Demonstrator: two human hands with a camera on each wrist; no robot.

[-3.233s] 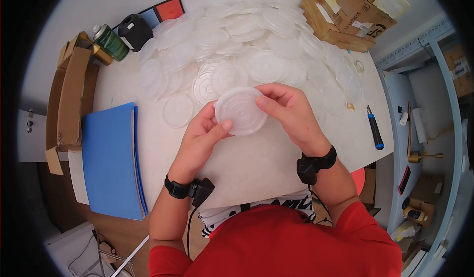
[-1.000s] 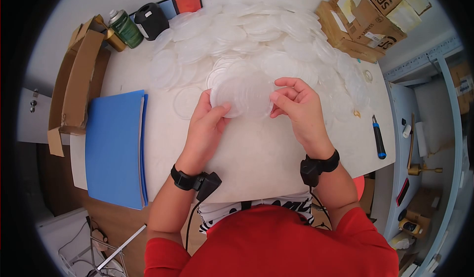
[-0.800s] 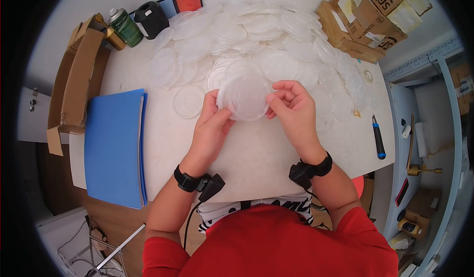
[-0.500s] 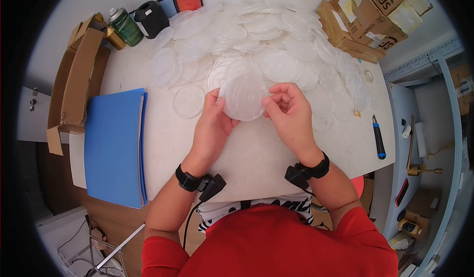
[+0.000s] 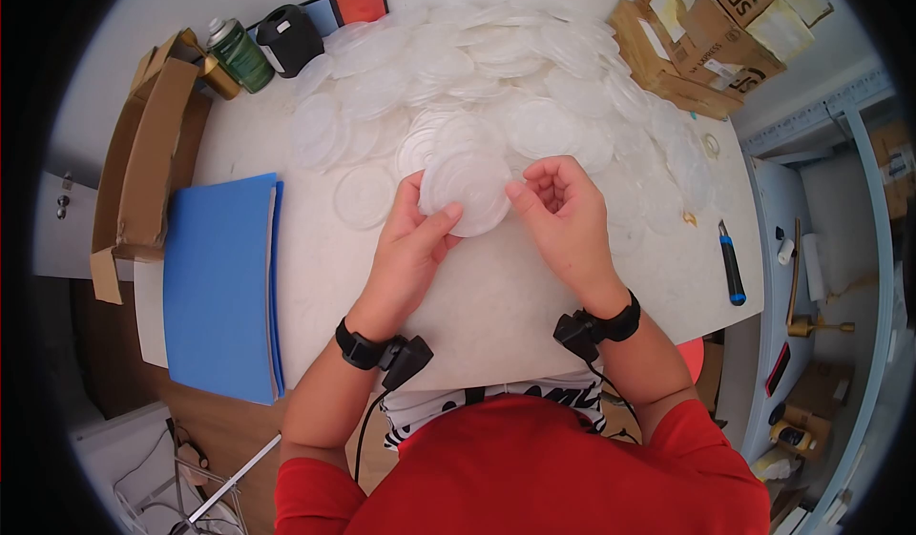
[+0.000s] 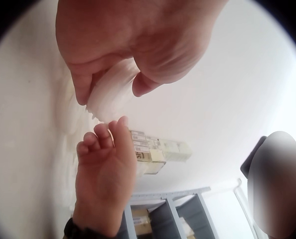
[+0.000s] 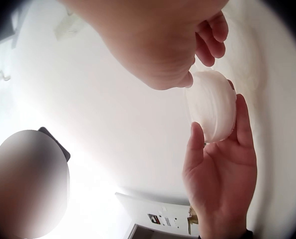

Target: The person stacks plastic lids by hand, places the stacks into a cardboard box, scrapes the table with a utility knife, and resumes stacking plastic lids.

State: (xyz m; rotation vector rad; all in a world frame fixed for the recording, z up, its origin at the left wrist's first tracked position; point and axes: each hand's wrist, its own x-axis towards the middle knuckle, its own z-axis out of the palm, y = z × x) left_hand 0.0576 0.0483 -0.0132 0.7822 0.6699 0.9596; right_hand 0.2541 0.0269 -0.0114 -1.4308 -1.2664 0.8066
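Note:
My left hand (image 5: 412, 235) grips a small stack of round translucent plastic lids (image 5: 477, 192), its thumb lying across the face of the top one. The right wrist view shows the layered lids (image 7: 215, 107) on edge between the left thumb and fingers. My right hand (image 5: 565, 225) pinches at the right rim with thumb and forefinger, its other fingers curled in. In the left wrist view, the right fingertips come right at the lower edge of the lids (image 6: 110, 92). Behind the hands spreads a large heap of similar lids (image 5: 448, 63).
One loose lid (image 5: 364, 197) lies left of the hands. A blue folder (image 5: 221, 287), an open cardboard box (image 5: 148, 168), a green spray can (image 5: 240, 56) and a black bottle (image 5: 291, 41) stand leftward. Rightward are a utility knife (image 5: 732, 266) and taped cartons (image 5: 701, 34).
The lids, fanned apart between the hands a second ago, now sit together in the left hand. The left thumb has slid farther over the top face; the right hand has shifted slightly left.

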